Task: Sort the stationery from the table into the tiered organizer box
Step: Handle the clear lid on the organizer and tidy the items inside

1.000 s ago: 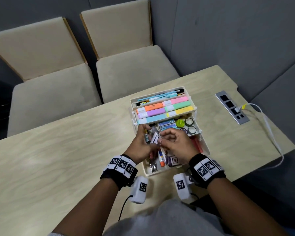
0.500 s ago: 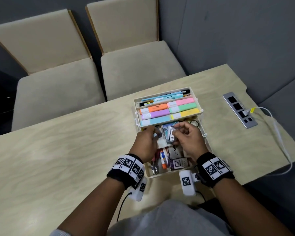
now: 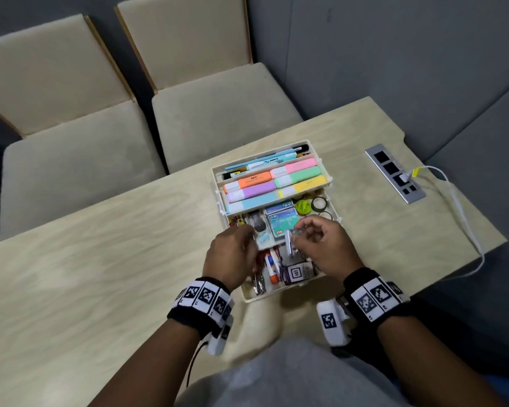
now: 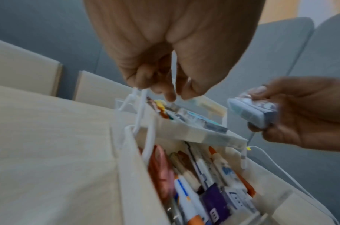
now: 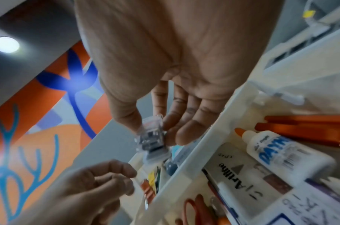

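Observation:
The cream tiered organizer box (image 3: 265,298) stands open on the table. Its top tiers hold pens and pastel highlighters (image 3: 274,186); the middle tier has staple boxes (image 3: 282,218) and tape rolls (image 3: 319,203). A glue bottle (image 3: 271,265) and scissors (image 5: 194,210) lie in the bottom tier. My right hand (image 3: 301,230) pinches a small clear plastic case (image 3: 290,239) between thumb and fingers, just above the middle tier's front edge. That case (image 5: 151,137) holds small dark items. My left hand (image 3: 249,233) hovers over the middle tier's left compartments with fingers curled to the thumb; nothing shows in it (image 4: 172,94).
The wooden table (image 3: 100,259) stretches to the left. A metal socket panel (image 3: 394,171) with a white cable (image 3: 465,224) plugged in sits at the right. Two beige chairs (image 3: 212,113) stand beyond the far edge.
Both hands held the clear case together over the bottom tier, then carried it forward to the middle tier. My left hand has let go and shifted left; the right keeps the case.

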### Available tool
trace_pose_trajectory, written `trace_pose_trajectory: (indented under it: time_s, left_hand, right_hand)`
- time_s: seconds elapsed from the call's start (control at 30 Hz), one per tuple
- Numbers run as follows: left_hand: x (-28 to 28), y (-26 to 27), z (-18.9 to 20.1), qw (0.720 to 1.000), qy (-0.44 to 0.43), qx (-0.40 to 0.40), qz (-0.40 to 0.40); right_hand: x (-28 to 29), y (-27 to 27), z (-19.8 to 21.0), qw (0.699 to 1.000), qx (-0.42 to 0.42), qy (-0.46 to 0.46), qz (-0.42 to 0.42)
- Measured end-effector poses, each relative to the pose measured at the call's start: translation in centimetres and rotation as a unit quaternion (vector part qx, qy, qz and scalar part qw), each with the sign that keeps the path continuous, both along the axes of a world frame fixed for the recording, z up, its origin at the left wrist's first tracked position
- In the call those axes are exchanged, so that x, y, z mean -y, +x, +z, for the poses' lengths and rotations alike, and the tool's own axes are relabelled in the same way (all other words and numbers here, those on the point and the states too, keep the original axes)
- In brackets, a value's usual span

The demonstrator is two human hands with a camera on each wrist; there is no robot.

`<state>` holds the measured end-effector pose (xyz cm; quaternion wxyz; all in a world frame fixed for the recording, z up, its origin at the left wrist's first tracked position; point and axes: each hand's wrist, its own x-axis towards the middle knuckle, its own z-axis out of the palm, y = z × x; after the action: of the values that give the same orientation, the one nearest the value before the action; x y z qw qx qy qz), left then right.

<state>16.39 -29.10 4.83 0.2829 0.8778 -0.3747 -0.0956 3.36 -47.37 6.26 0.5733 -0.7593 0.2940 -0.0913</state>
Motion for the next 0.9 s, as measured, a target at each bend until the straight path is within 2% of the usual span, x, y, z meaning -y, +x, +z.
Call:
trace_pose_trajectory:
  time_s: [0.1,0.2,0.33,0.5,0.63,0.73,0.8,0.9]
  left_hand:
    - [-2.4,0.3,-0.3,0.996,-0.041,0.014,0.074]
    - [-4.0,0.6,-0.6,0.990,-0.043,0.004,0.132]
    - [-4.4,1.8,-0.1,0.984,-0.054,-0.051,0.159]
    - [-3.2,3.3,1.0,0.975,-0.085,-0.105,0.174]
    - [-1.9,4.0,1.0,0.979,-0.044,-0.109,0.168]
    - [-1.0,4.8,1.4,0.978,-0.034,-0.121,0.166]
    - [-0.3,5.2,2.2,0.976,-0.041,-0.128,0.169]
    - [0.7,5.8,2.8,0.961,-0.066,-0.174,0.202]
  right_hand:
    - [-1.6,-0.7,-0.4,0.995,-0.047,-0.021,0.091]
    - [-3.6,0.0,-1.7,0.965,-0.159,-0.109,0.178]
    - [-6.2,2.0,-3.8,0.926,-0.258,-0.216,0.171]
    - [-7.2,3.2,-4.2,0.903,-0.283,-0.263,0.188]
    - [-7.8,3.2,-3.7,0.885,-0.294,-0.281,0.226]
    - [-6.7,2.7,-2.0,0.899,-0.240,-0.304,0.206]
    - [-4.9,2.2,-0.4,0.927,-0.191,-0.267,0.182]
    - [-0.6,2.0,2.1,0.967,-0.086,-0.236,0.047]
